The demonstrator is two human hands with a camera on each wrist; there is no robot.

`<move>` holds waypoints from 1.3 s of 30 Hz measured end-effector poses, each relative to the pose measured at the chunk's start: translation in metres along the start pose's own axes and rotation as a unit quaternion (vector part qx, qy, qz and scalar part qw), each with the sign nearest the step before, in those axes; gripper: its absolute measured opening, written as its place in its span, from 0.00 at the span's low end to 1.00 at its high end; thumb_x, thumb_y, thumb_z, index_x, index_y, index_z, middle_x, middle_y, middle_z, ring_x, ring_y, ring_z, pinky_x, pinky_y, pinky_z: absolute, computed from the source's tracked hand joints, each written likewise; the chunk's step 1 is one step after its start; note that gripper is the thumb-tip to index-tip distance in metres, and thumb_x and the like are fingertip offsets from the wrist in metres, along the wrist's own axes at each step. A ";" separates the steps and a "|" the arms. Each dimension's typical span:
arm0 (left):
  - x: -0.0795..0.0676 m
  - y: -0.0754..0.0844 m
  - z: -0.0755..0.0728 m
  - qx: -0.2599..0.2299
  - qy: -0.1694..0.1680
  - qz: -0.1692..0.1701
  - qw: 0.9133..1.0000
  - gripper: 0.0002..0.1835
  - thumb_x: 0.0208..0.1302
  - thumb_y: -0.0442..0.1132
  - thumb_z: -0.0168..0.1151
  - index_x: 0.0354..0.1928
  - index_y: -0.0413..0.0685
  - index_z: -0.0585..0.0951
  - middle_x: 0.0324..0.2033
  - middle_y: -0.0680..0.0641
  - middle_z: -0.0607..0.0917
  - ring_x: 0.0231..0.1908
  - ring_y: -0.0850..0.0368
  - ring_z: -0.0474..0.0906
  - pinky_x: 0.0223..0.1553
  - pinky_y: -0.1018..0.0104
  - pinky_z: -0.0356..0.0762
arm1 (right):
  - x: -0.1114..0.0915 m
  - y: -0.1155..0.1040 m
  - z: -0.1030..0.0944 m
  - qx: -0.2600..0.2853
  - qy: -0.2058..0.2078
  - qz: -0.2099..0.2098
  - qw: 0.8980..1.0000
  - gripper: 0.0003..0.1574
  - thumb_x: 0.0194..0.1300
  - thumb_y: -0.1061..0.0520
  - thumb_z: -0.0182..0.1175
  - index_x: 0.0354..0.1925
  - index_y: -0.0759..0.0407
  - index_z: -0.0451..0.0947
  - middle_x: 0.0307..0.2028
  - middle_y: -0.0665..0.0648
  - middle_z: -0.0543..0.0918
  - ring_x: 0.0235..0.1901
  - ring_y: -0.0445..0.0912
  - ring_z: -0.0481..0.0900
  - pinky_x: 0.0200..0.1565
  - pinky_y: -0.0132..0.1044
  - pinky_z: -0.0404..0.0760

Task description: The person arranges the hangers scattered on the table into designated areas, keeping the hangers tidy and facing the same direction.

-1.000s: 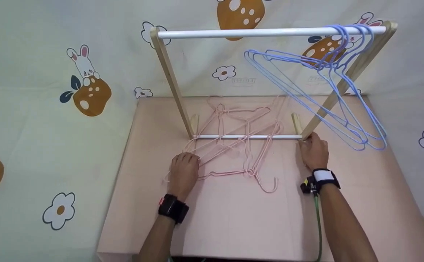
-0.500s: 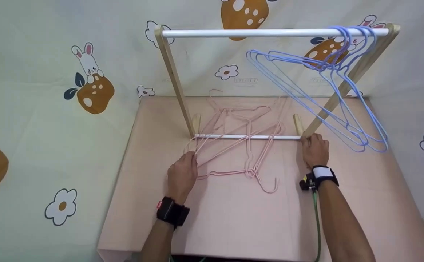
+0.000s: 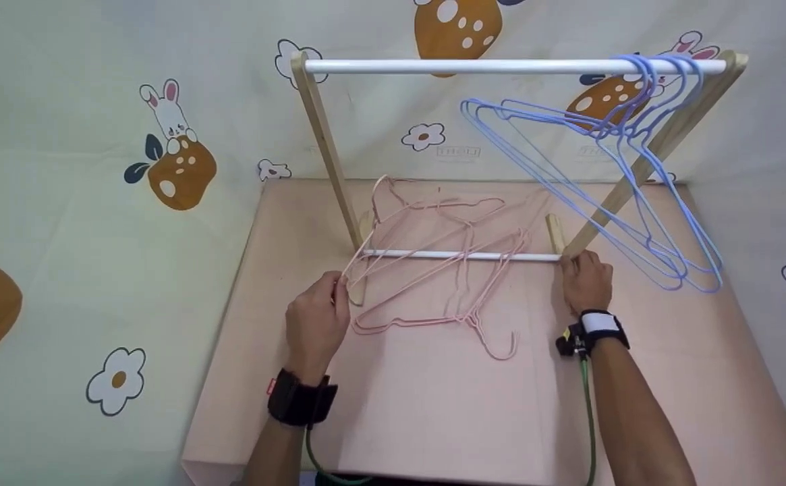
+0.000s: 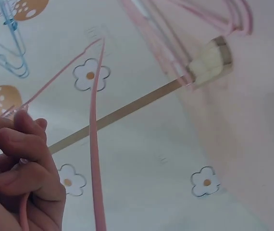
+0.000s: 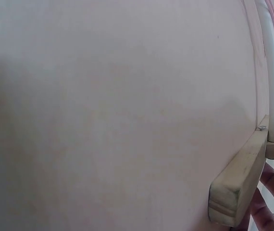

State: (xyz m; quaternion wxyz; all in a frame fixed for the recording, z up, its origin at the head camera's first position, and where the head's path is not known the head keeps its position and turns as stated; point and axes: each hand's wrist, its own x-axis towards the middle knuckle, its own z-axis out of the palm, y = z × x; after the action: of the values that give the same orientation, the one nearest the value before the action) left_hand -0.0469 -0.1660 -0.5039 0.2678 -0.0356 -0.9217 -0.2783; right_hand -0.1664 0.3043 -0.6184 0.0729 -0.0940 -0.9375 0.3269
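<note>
In the head view my left hand (image 3: 317, 324) grips a pink wire hanger (image 4: 94, 159) at the rack's lower left; the left wrist view shows curled fingers around its thin wire. Its hook end points up and away, beside the rack's left post (image 3: 328, 155). Several more pink hangers (image 3: 433, 319) lie tangled on the table, across the lower white bar (image 3: 534, 257). My right hand (image 3: 587, 283) holds the base of the clothes rack at the right, with the thumb by the lower bar and fingers behind the wooden foot (image 5: 238, 185).
Several blue hangers (image 3: 614, 128) hang from the right end of the top white bar (image 3: 500, 66). Pink cloth (image 3: 453, 412) covers the table. A patterned wall covering (image 3: 366, 148) stands behind and at both sides. A green cable (image 3: 590, 418) runs from the right wrist.
My left hand has shifted left, drawing a pink hanger out of the tangle, with its hook now raised by the left post. The right hand stays on the rack's base.
</note>
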 end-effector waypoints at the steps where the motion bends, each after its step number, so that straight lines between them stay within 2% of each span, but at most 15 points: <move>1: 0.003 0.002 -0.003 0.000 0.002 0.006 1.000 0.08 0.79 0.34 0.66 0.46 0.34 0.88 0.24 0.46 0.84 0.21 0.56 0.73 0.22 0.60 0.70 | 0.000 0.001 0.000 -0.001 0.001 0.001 1.000 0.30 0.89 0.48 0.50 0.66 0.74 0.75 0.69 0.75 0.76 0.70 0.71 0.68 0.72 0.62 0.61; 11: 0.028 0.013 -0.030 -0.009 0.045 0.058 0.997 0.08 0.78 0.34 0.66 0.44 0.34 0.89 0.21 0.46 0.81 0.19 0.57 0.67 0.21 0.61 0.63 | -0.003 0.004 0.001 0.009 -0.001 -0.011 1.000 0.27 0.88 0.50 0.52 0.63 0.75 0.77 0.68 0.75 0.77 0.70 0.70 0.70 0.74 0.60 0.59; 17: 0.041 0.024 -0.054 -0.013 0.056 0.077 0.995 0.09 0.78 0.33 0.66 0.43 0.33 0.89 0.20 0.46 0.81 0.18 0.56 0.68 0.21 0.61 0.63 | -0.002 0.000 -0.001 0.003 -0.001 -0.002 1.000 0.26 0.88 0.51 0.53 0.64 0.74 0.76 0.69 0.75 0.77 0.70 0.71 0.69 0.73 0.61 0.61; 26: 0.081 0.035 -0.095 -0.005 0.071 0.108 0.992 0.11 0.80 0.34 0.65 0.41 0.33 0.89 0.19 0.43 0.80 0.17 0.49 0.72 0.20 0.57 0.66 | -0.001 0.001 0.000 0.007 0.007 -0.005 1.000 0.26 0.88 0.51 0.53 0.63 0.73 0.77 0.68 0.75 0.78 0.67 0.71 0.71 0.70 0.62 0.63; 32: 0.105 0.034 -0.110 0.010 0.068 0.112 0.991 0.13 0.82 0.38 0.64 0.43 0.33 0.89 0.18 0.43 0.79 0.15 0.47 0.73 0.20 0.58 0.64 | 0.000 0.002 0.001 0.002 -0.002 -0.008 1.000 0.26 0.88 0.51 0.52 0.64 0.73 0.76 0.69 0.75 0.77 0.70 0.70 0.71 0.73 0.60 0.59; 39: 0.124 0.028 -0.121 0.025 0.073 0.102 0.992 0.14 0.83 0.40 0.64 0.47 0.33 0.90 0.21 0.39 0.85 0.17 0.42 0.81 0.20 0.58 0.64 | -0.001 -0.002 -0.001 0.000 -0.003 -0.007 1.000 0.23 0.88 0.52 0.53 0.62 0.73 0.76 0.67 0.75 0.78 0.68 0.69 0.73 0.74 0.59 0.59</move>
State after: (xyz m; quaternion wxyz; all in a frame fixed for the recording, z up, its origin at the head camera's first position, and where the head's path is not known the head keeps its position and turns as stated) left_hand -0.0897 -0.2172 -0.3410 0.3626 -0.1022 -0.8979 -0.2278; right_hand -0.1660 0.3029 -0.6165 0.0725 -0.0869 -0.9383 0.3267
